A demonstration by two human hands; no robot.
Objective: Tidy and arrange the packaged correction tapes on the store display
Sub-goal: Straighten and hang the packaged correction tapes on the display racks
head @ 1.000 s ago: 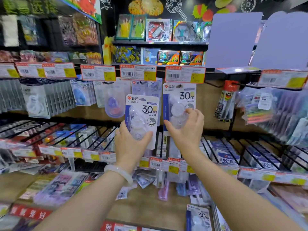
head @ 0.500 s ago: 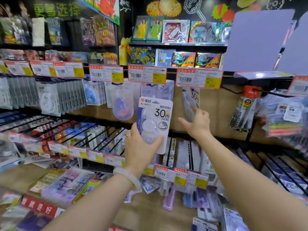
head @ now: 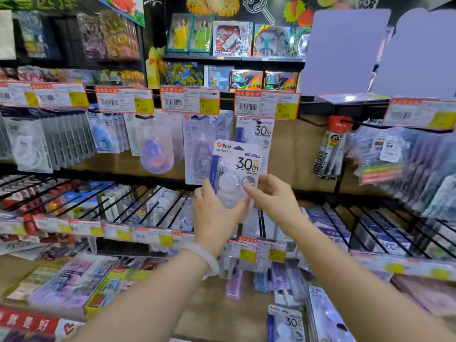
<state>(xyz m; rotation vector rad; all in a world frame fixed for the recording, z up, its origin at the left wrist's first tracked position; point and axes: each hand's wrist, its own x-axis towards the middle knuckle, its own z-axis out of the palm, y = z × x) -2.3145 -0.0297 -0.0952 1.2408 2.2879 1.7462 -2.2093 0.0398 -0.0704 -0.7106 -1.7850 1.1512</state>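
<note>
From the head view, my left hand (head: 217,213) grips the correction tape pack (head: 237,174) by its lower edge, and my right hand (head: 274,196) pinches its lower right corner. Above both grips, the card looks light, stiff, slick; I'd hold the edges, not the blister.

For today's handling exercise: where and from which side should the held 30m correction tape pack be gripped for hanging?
Probably by the flat lower card edges of the 30m correction tape pack, from below and both sides, as the left hand and right hand do. That leaves the hang hole at its top free for a peg.
</note>
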